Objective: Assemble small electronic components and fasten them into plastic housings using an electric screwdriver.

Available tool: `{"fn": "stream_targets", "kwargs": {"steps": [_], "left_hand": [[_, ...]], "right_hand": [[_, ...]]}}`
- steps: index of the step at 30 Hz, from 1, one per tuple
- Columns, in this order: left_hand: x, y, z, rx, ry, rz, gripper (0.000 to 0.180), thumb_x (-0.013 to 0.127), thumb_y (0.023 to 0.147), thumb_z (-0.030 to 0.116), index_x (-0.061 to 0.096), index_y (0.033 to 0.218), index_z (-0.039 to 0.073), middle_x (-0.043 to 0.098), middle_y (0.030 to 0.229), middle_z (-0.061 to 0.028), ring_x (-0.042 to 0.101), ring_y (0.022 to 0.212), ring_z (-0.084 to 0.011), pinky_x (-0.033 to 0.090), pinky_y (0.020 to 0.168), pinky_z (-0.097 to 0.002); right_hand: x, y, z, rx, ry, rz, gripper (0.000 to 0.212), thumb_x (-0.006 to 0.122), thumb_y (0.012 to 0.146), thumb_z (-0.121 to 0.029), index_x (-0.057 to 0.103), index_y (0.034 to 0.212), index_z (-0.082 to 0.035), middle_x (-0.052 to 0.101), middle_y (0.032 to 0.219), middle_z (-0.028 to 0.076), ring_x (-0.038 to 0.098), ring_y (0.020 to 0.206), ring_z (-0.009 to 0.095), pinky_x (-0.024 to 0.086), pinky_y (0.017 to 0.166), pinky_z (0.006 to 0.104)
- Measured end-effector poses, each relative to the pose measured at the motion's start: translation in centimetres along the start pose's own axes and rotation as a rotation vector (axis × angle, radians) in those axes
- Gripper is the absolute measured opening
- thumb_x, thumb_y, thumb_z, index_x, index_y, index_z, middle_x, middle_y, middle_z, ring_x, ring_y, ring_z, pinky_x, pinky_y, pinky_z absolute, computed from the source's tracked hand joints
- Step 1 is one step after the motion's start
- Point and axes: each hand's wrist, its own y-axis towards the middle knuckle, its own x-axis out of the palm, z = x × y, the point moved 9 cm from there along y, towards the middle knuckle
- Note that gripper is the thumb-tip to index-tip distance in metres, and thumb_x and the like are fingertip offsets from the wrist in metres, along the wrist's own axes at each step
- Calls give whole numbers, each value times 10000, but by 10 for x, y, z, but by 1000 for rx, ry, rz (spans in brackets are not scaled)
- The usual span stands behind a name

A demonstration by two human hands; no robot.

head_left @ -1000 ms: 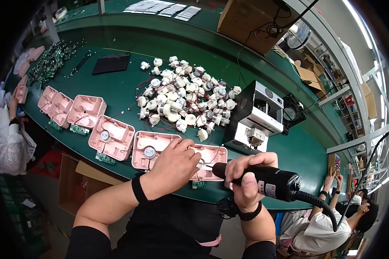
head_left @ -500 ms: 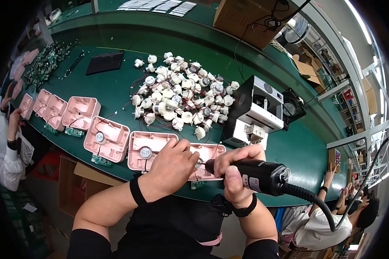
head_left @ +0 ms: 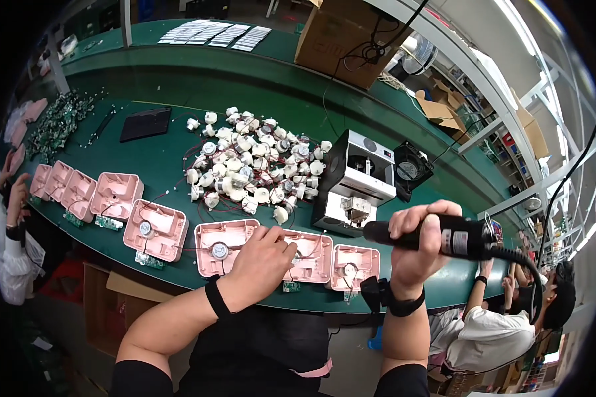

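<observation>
My right hand [head_left: 418, 241] wraps around a black corded electric screwdriver [head_left: 453, 237], lifted over the bench with its tip pointing left, close to a silver-and-black screw feeder [head_left: 357, 182]. My left hand [head_left: 261, 259] reaches across two neighbouring pink plastic housings, fingers bent. Its fingertips close on a small round motor [head_left: 298, 255] inside the pink housing [head_left: 318, 258] on the right; they partly hide it. Left of the hand, another pink housing [head_left: 208, 231] holds a silver motor [head_left: 219, 251]. A further housing [head_left: 357, 255] with a motor sits right of these.
A heap of white-capped motors [head_left: 251, 162] with red and black wires lies beyond the housings. More pink housings [head_left: 116, 192] curve away left, some with green circuit boards [head_left: 149, 259]. A black fan [head_left: 414, 169] stands behind the feeder. Other people work at both sides.
My right hand has lifted the screwdriver off the motor and carried it up and right, toward the feeder. My left hand stays at the housing. The view has shifted, uncovering the rightmost housing.
</observation>
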Motion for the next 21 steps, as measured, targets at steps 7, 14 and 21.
{"fn": "stream_targets", "kwargs": {"steps": [7, 14, 21], "left_hand": [[-42, -19, -11, -76, -122, 52, 749, 803, 748, 364, 516, 1327, -14, 544, 1299, -202, 484, 1254, -338, 352, 1084, -450], [-42, -51, -54, -185, 30, -128, 1041, 864, 655, 460, 376, 1468, 29, 441, 1423, -250, 425, 1321, -401, 290, 1157, -497], [-37, -56, -62, -147, -35, -233, 1088, 895, 610, 421, 359, 1494, 82, 423, 1442, -237, 408, 1334, -388, 268, 1174, -511]], "right_hand": [[-24, 34, 43, 72, -133, 20, 160, 587, 941, -98, 487, 1044, -29, 525, 688, 68, 501, 534, 170, 463, 533, 320], [-6, 28, 42, 211, -97, 2, 157, 586, 957, -148, 497, 1027, -39, 521, 681, 66, 497, 528, 173, 449, 527, 324], [28, -22, 14, 231, 149, -79, 214, 563, 971, -221, 460, 1076, -65, 510, 688, 69, 471, 511, 168, 434, 523, 334]]}}
